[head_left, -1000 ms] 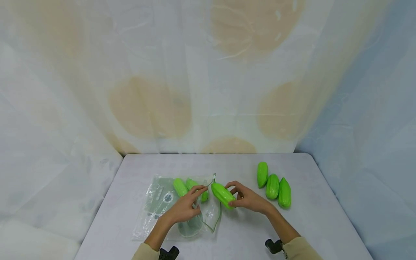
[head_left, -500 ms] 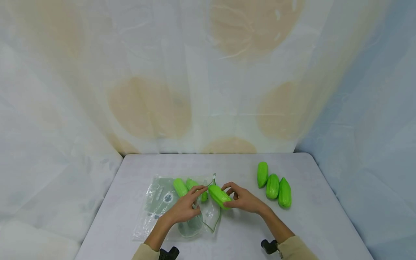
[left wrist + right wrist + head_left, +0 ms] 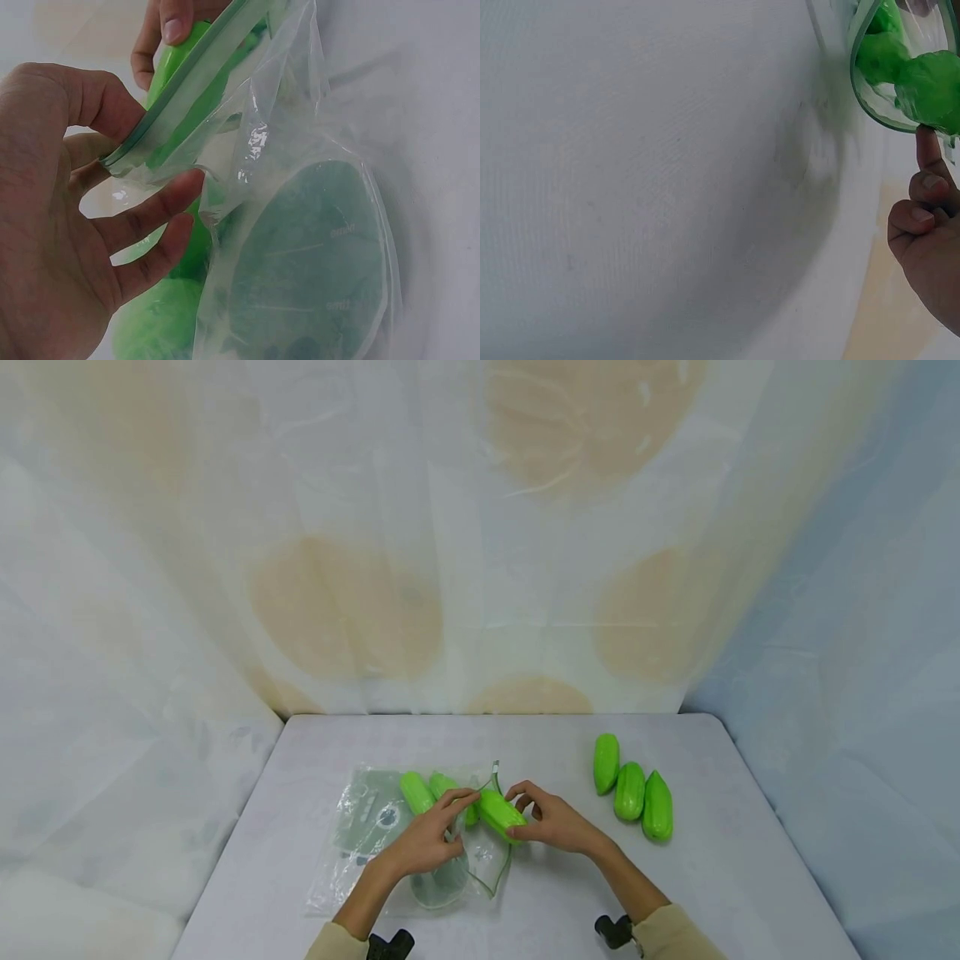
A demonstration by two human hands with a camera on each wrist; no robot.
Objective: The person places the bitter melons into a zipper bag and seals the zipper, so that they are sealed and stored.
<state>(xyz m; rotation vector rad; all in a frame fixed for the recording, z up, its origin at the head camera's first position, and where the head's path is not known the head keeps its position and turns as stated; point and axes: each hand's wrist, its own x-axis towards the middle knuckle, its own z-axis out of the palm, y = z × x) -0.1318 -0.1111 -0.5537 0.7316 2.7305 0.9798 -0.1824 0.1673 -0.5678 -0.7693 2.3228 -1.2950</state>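
Observation:
My left hand (image 3: 424,841) pinches the green-edged mouth of a clear plastic zip bag (image 3: 366,831). In the left wrist view its thumb and finger grip the zip strip (image 3: 196,58), lifting that edge. My right hand (image 3: 557,823) holds a bright green cucumber (image 3: 499,815) by its near end, tilted, with its far end in the bag's mouth. Two more green cucumbers, one on the left (image 3: 416,792) and one partly behind my left fingers (image 3: 441,784), lie inside the bag. From the right wrist, the held cucumber (image 3: 932,88) shows within the rounded opening, fingertips beside the rim.
Three more green cucumbers lie at the right of the white table (image 3: 720,893): a back one (image 3: 606,763), a middle one (image 3: 628,791) and a front one (image 3: 657,807). Pale patterned sheeting (image 3: 480,652) stands behind the table and along both sides.
My right hand has moved left with the cucumber, bringing it further into the bag's mouth. The left hand stays in place, and the three cucumbers at the right have not moved.

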